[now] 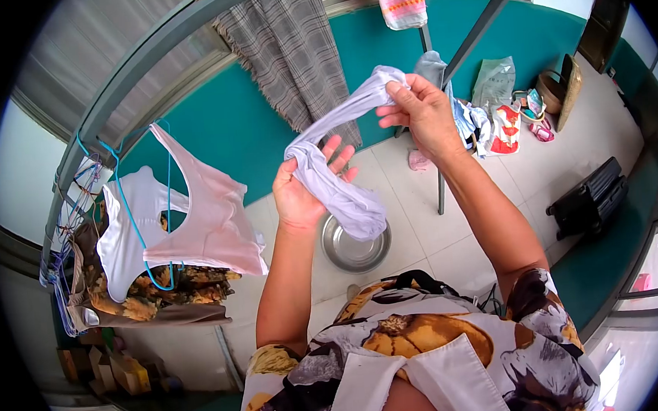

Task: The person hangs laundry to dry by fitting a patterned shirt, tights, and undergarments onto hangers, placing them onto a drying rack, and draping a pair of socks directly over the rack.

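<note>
A pale lavender garment (335,186) of soft, stretchy cloth hangs twisted between my hands, in front of my chest; its folds hide its exact kind. My left hand (298,200) grips its lower left part, the thumb over the cloth and the other fingers spread behind it. At the upper end, my right hand (425,117) pinches the cloth between thumb and fingers. Beneath the garment's lower end, a round metal basin (355,245) stands on the tiled floor. To the left, a pink bra top (205,205) and a white bra top (123,233) hang by blue hangers.
A grey metal frame (146,55) arches over the left side, with a checked cloth (282,50) hanging behind. Several hangers (61,267) bunch at far left. Bags (504,131) and a basket (552,90) stand by the teal wall; a black suitcase (588,197) lies right.
</note>
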### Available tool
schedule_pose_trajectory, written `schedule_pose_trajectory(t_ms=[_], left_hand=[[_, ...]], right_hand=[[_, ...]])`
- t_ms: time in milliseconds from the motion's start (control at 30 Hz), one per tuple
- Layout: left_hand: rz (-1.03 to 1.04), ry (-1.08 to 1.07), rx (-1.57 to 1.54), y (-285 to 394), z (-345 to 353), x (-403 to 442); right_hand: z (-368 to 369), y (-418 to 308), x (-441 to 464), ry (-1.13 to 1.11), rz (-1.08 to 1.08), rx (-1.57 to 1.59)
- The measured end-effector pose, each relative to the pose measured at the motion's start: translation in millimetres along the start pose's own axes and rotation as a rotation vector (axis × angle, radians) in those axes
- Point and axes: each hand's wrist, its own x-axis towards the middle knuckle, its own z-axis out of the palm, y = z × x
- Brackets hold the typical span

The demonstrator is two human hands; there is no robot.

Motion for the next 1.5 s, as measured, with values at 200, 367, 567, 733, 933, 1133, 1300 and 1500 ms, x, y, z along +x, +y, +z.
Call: schedule_pose_trajectory(t_ms=[200,367,567,733,933,1133,1300,1500], left_hand=[[-0.29,-0.101,0.391,13.8,-21.5,-7.1],[-0.251,0.044,0.893,10.5,-0.6,-9.6],[-0.241,-0.213,0.189,15.5,1.9,4.5],[-0.051,0.082,0.449,1.0,18.4,16.4],[-0.021,0.252,0.747,18.8,5.1,15.5],[-0.226,0.196,1.143,40.4,55.6,21.8],[-0.388,0.114,1.412,21.9,105.1,42.9],[-0.115,-0.748,2.194,-8.4,135.5,43.5]], right_hand=[[-17.3,-27.2,19.4,0.066,-0.105,0.116],[-12.0,-53.8,12.0,0.017,-0.233,0.111],[-13.3,-24.2,0.7,-0.191,0.197,-0.633],[-6.9,57.8,-47.0,-0.329,0.294,-0.486],[-30.1,67.1,-39.0,-0.102,-0.056,-0.469],[-41.0,41.4,-33.6,0.341,-0.611,-0.964],[-12.2,31.6,-76.7,-0.279,0.404,-0.116],[9.8,26.2,-64.3,0.153,-0.141,0.545]])
